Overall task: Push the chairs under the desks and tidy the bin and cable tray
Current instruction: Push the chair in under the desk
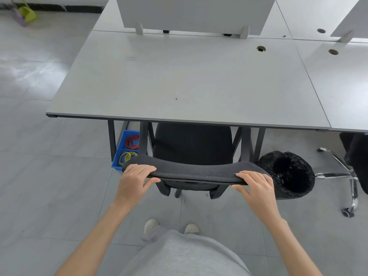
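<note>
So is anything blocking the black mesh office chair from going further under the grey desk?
Nothing visible: the black mesh chair sits between the grey desk legs, blue cable tray left, black-lined bin right, both beside it.

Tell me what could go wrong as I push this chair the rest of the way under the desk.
1. The black bin sits close beside the chair backrest near your right hand; the chair could nudge or tip it.
2. The blue tray of coiled cables lies beside the desk leg on the left; a hidden chair wheel might catch it.
3. Both hands, left hand included, grip the backrest top and could get pinched against the desk edge.
</note>
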`<control>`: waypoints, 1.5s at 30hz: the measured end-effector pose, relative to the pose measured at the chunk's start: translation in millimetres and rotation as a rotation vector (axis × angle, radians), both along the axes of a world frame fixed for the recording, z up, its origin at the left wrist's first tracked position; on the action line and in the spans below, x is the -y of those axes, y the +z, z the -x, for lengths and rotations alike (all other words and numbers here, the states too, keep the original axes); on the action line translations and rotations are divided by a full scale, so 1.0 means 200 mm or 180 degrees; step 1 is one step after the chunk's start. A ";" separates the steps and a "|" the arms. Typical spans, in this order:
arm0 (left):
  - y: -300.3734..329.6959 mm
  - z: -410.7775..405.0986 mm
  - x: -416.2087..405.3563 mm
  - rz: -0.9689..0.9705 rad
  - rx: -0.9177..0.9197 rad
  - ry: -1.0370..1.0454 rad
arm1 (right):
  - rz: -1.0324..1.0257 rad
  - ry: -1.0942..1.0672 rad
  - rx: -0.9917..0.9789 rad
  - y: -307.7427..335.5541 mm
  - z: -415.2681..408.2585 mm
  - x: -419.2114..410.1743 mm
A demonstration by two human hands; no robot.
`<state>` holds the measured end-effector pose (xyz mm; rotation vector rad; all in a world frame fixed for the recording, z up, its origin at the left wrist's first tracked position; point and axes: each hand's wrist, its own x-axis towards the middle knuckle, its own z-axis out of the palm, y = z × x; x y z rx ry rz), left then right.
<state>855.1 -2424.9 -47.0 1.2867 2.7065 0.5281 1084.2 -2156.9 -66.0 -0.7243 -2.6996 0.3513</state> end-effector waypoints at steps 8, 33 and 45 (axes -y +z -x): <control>0.01 -0.01 0.01 -0.0253 0.0292 0.0016 | 0.0307 0.0232 0.0402 0.08 0.01 0.06; -0.02 0.07 1.74 -0.2989 0.1822 0.4155 | 0.3106 0.1871 0.1430 -0.06 1.46 1.78; -0.08 1.24 2.23 -0.3123 0.1710 0.4607 | 0.3146 0.2311 0.1503 -0.12 2.90 2.49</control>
